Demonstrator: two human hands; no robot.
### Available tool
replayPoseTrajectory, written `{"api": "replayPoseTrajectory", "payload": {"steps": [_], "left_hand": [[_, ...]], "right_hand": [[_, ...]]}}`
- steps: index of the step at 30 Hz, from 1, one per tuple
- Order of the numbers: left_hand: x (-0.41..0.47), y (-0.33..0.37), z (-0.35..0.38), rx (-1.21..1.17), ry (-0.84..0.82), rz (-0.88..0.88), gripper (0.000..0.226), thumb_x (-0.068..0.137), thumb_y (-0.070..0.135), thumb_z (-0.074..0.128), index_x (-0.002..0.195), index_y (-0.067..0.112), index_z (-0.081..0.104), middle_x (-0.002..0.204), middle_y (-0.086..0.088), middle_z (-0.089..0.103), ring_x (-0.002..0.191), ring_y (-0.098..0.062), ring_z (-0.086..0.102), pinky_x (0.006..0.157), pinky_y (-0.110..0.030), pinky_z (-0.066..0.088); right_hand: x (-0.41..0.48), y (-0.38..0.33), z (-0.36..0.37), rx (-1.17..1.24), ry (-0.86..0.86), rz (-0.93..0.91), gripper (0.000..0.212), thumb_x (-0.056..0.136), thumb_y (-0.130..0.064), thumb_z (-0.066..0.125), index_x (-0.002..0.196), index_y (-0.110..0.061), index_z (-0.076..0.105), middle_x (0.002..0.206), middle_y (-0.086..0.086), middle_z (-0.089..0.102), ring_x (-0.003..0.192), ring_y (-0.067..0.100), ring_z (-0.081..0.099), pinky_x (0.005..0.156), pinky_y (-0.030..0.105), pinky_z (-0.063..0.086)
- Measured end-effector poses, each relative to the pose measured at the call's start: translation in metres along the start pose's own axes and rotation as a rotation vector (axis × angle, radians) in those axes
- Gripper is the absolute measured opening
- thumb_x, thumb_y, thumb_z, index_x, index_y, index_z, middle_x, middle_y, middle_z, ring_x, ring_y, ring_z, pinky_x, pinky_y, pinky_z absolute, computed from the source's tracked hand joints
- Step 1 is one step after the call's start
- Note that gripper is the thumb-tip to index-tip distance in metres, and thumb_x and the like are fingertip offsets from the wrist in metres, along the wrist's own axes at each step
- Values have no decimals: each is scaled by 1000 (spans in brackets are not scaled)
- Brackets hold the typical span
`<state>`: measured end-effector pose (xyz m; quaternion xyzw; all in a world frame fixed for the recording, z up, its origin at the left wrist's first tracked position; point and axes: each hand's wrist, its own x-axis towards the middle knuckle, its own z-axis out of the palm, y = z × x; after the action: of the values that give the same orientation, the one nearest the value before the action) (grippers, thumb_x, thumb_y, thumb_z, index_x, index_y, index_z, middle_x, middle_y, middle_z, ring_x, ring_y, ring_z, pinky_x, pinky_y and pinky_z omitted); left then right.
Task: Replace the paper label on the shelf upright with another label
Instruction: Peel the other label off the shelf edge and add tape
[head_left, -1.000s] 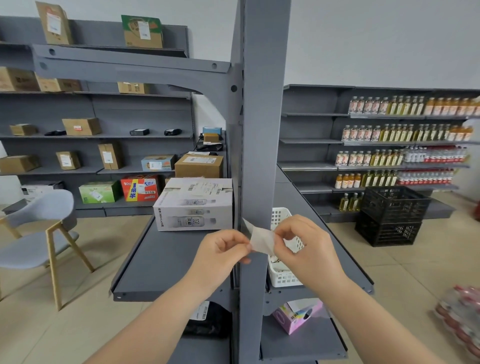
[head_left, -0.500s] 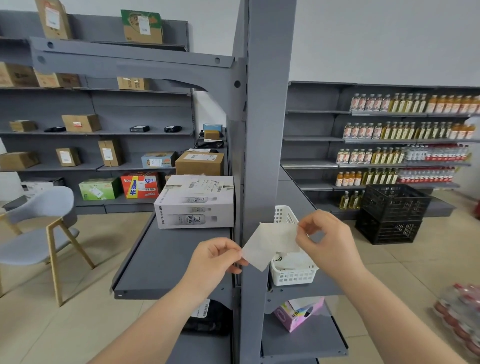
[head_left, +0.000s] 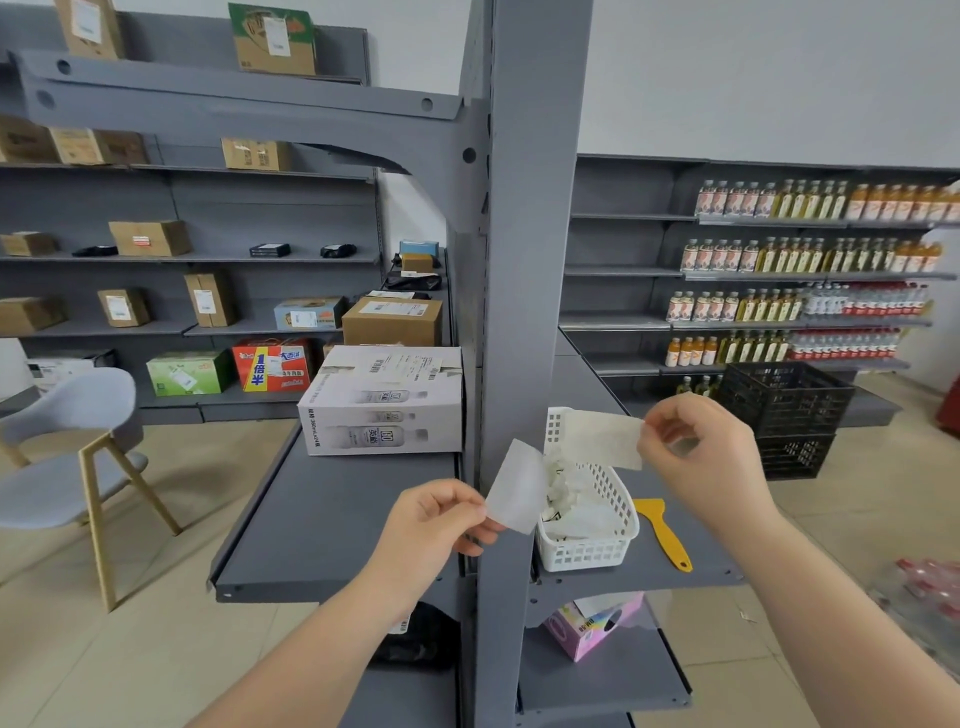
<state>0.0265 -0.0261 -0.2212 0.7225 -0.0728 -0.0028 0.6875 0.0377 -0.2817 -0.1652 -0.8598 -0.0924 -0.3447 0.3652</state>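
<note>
You pinch one white paper piece in your left hand and another thin sheet in your right hand, held apart by the shelf upright, probably so the sticky sides don't touch.

This is a small shop or stockroom fitted with retail shelving. Grey metal gondola shelves run along the walls and through the middle, held by a slotted shelf upright. Rows of bottled drinks fill the right-hand shelves, and cardboard boxes with shipping labels sit on the left ones. Black plastic crates are stacked on the tiled floor.
</note>
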Motion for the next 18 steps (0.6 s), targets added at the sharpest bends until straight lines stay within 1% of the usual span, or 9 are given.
{"api": "replayPoseTrajectory", "payload": {"steps": [2,4,6,10,11,13,15,16,18], "left_hand": [[2,-1,4,9,-24,-3,20,89,-1,55,79,2,72,83,-16,77,71,-20,68,64,-31,57],[5,-2,12,11,-55,-12,17,90,1,56,85,-1,72,84,-14,77,71,-19,69,66,-33,58],[7,-1,25,-10,-79,-35,14,90,2,58,90,-4,70,86,-16,77,73,-20,71,66,-34,60],[16,-5,64,-52,-117,-159,7,91,5,60,93,4,66,89,-19,76,79,-25,74,71,-37,62],[19,-7,75,-73,-129,-198,6,92,7,59,94,4,64,90,-19,75,79,-25,73,71,-37,62],[26,-8,96,-160,-135,-306,7,95,7,55,92,4,61,87,-19,71,74,-26,71,63,-34,62],[36,-10,115,-194,-133,-400,14,97,5,48,88,4,59,83,-17,68,71,-25,69,58,-30,59],[44,-13,124,-189,-137,-429,18,97,4,44,85,6,58,82,-16,67,73,-25,68,60,-31,59],[58,-18,137,-176,-132,-445,22,96,4,40,81,8,56,86,-20,65,79,-31,65,74,-43,59]], "right_hand": [[1,2,-1,0,8,2,14,78,1,65,75,-12,63,76,-4,61,73,13,58,63,22,45],[1,4,-1,2,13,2,14,78,0,65,74,-13,63,75,-3,62,73,14,58,63,24,47],[2,6,-2,4,19,-5,13,78,0,65,75,-13,63,76,-2,62,73,15,59,64,26,48],[4,12,-3,-2,27,5,11,80,-2,66,76,-12,64,76,-3,62,73,14,58,64,25,48],[4,13,-3,-6,30,7,11,80,-2,66,77,-12,64,76,-4,61,73,13,58,64,24,48],[5,18,-4,-4,38,2,12,79,-1,66,76,-12,64,75,-3,62,73,12,58,64,23,47],[4,25,-4,-3,39,10,12,79,-2,66,75,-13,64,75,-2,62,73,11,57,64,24,47],[3,28,-5,-5,36,21,12,79,-2,66,76,-13,64,75,-2,62,73,11,57,64,24,47],[3,34,-5,-12,24,42,11,79,-2,66,76,-12,64,75,-3,61,73,10,57,64,23,46]]}}
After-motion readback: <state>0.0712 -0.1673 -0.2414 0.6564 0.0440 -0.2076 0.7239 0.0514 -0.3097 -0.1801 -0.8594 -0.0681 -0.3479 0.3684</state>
